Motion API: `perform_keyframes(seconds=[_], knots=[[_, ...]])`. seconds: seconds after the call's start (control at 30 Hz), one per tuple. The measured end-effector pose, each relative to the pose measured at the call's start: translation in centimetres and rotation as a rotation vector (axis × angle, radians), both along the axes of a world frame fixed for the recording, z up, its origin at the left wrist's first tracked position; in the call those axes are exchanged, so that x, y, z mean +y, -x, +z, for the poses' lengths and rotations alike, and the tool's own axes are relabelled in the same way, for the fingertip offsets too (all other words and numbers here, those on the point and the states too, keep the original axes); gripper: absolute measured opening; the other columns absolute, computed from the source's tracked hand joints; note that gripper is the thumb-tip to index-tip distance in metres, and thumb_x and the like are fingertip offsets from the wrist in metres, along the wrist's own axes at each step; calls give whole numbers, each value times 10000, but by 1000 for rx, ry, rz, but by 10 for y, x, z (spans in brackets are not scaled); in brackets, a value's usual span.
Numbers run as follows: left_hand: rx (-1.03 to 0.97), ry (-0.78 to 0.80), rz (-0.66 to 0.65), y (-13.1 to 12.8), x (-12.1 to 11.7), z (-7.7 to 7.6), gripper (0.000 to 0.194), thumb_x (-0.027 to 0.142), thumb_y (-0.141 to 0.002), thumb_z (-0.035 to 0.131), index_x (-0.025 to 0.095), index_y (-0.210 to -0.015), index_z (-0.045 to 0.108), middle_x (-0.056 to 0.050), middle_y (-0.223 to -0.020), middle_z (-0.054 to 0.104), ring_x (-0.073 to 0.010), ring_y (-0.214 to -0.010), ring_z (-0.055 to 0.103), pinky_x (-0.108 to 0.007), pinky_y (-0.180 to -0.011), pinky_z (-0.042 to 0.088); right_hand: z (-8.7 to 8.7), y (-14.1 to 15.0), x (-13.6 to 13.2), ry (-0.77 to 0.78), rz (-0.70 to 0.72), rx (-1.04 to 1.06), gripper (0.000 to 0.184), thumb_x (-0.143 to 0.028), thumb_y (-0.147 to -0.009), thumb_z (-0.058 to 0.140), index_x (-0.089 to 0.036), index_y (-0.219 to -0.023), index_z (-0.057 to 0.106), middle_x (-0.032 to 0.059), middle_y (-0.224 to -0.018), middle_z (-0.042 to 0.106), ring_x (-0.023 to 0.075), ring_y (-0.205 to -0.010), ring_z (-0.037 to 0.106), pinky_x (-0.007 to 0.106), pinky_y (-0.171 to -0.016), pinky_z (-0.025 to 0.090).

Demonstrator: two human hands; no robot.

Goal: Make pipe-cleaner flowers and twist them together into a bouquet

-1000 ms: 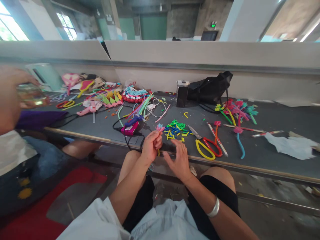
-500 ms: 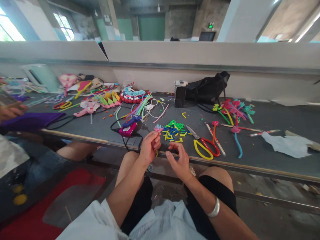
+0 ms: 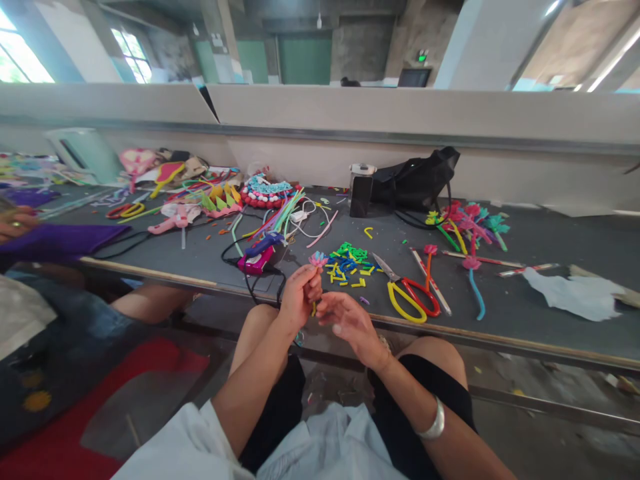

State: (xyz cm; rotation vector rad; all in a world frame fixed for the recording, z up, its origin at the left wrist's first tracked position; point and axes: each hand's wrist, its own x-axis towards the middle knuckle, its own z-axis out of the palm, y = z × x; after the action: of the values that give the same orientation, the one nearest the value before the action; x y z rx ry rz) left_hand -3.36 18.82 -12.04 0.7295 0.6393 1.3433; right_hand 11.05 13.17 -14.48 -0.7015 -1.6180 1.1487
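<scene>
My left hand [image 3: 301, 293] is closed in a pinch on a small pink-and-blue craft flower [image 3: 319, 259], held upright just over the table's front edge. A bit of yellow stem shows below the fingers. Close beside it on the right, my right hand [image 3: 347, 323] has its fingers apart and nothing visible in them; whether its fingertips touch the stem I cannot tell. Just beyond the hands lies a pile of short green, blue and yellow cut pieces [image 3: 350, 260]. A small purple piece [image 3: 365, 301] lies near the edge. Scissors [image 3: 407, 297] with yellow and red handles rest to the right.
A purple glue gun [image 3: 260, 250] with a black cord lies left, before fuzzy coloured stems [image 3: 280, 217]. Finished bright flowers [image 3: 470, 220], a phone [image 3: 361, 197] and a black bag [image 3: 415, 177] stand behind. Another person's hand [image 3: 17, 223] is at far left by purple cloth [image 3: 65, 240].
My right hand has moved left and come up close to my left hand. The small purple piece on the table now shows. My left hand still holds the flower.
</scene>
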Motion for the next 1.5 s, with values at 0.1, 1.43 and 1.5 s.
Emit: perform_keyframes(seconds=[0.1,1.43,1.5], knots=[[10,12,2,0,0,0,213,317,-757,709,131,-800,615,84,-553,383,-20,-394,273,-164,-364,180,2,-1,-1,119,160,185,616,-549,-819,545,-192,-1318,482,144,-1233,619,285,-1142,596,475,-903,522],[-20,4,39,3,2,6,210,284,-723,742,130,-775,608,83,-536,388,-14,-384,277,-168,-374,181,35,-30,3,648,422,813,975,-838,-826,133,-116,-1289,598,175,-1300,625,301,-1223,563,458,-1010,432],[-26,-12,55,8,1,10,200,282,-747,731,141,-771,591,90,-531,353,-15,-393,268,-165,-385,204,41,-34,-4,620,368,882,956,-840,-824,157,-133,-1298,591,155,-1397,553,286,-1322,475,451,-1099,353]])
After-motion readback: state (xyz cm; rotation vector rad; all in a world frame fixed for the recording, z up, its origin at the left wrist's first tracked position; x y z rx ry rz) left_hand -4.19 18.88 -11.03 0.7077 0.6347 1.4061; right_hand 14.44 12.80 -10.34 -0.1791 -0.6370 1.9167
